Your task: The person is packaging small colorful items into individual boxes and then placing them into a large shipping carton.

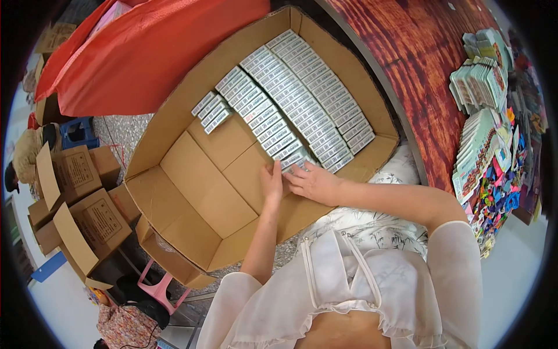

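Observation:
Inside a large open cardboard carton (203, 168), small pale green-and-white boxes (308, 96) stand packed in long rows toward the right side. At the near end of the leftmost long row, my two hands hold a few of these small boxes (297, 158) between them. My left hand (272, 181) presses its closed fingers against their left end. My right hand (317, 183) has its fingers bent over their right and near side. The fingers partly hide these boxes. A short separate group of the same boxes (211, 111) sits farther left in the carton.
A wood-grain table (401, 75) borders the carton on the right, carrying stacks of printed cards (479, 84) and colourful small pieces (500, 192). Red sheeting (151, 52) lies at far left. Cardboard boxes (96, 224), a pink stool (163, 288) and another person (128, 323) are at left.

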